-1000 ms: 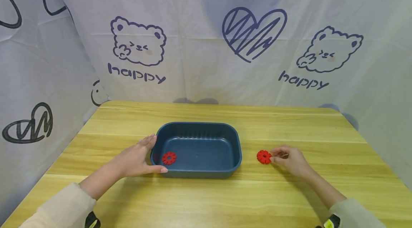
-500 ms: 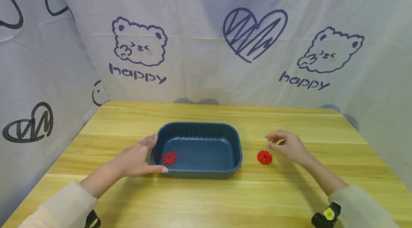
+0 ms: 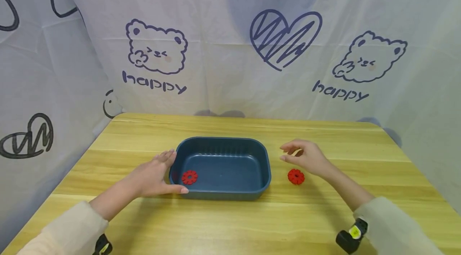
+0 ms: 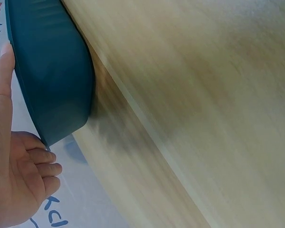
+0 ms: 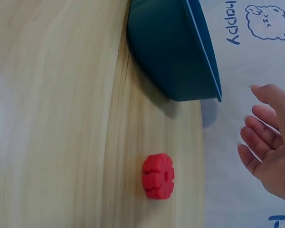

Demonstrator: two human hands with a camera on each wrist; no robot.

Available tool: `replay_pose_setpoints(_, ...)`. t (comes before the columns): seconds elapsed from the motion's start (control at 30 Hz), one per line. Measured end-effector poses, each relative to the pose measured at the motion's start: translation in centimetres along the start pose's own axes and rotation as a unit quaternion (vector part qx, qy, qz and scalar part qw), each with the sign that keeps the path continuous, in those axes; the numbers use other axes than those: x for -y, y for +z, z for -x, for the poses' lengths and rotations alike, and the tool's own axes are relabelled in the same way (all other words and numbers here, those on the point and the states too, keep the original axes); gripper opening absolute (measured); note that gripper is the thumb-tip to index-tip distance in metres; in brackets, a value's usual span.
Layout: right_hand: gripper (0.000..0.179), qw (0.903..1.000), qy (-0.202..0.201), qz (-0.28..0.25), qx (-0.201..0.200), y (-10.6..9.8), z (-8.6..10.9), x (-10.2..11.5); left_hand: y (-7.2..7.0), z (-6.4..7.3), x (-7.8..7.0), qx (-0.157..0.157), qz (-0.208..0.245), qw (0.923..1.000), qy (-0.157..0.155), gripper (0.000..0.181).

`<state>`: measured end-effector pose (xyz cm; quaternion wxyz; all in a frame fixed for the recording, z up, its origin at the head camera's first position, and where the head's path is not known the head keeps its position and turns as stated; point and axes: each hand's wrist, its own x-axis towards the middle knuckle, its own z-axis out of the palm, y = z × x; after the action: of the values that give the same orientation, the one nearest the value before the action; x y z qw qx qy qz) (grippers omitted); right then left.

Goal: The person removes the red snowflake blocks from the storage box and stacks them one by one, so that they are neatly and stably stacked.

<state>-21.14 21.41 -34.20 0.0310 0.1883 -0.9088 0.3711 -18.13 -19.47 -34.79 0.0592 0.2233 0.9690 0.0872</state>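
A dark blue rectangular plastic tub (image 3: pixel 220 173) stands on the wooden table. My left hand (image 3: pixel 153 177) rests at its near left corner, thumb on the front rim and fingers along the left side. Inside the tub, at the near left, lies a flat red notched snowflake disc (image 3: pixel 189 177). On the table to the right sits a small stack of red snowflake discs (image 3: pixel 296 176), whose thickness shows in the right wrist view (image 5: pixel 158 176). My right hand (image 3: pixel 306 157) hovers between stack and tub, its fingers loosely bent with nothing visible in them.
The wooden table (image 3: pixel 223 227) reaches back to a pale cloth backdrop (image 3: pixel 216 79) printed with bears, hearts and the word happy. Another cloth (image 3: pixel 43 87) hangs along the left side. Small dark cameras sit on both wrists, the right one (image 3: pixel 352 235) plainly visible.
My right hand has let go of the red disc stack, risen off it and moved left toward the tub. The left hand, the tub and the discs look unmoved.
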Motion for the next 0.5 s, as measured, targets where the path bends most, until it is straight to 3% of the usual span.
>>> replay_pose_setpoints(0.5, 0.034, 0.9972, -0.040, -0.032, 0.054, 2.0, -2.6, 3.2, -0.2, 0.0, -0.2, 0.005, -0.005, 1.0000, 0.000, 0.113)
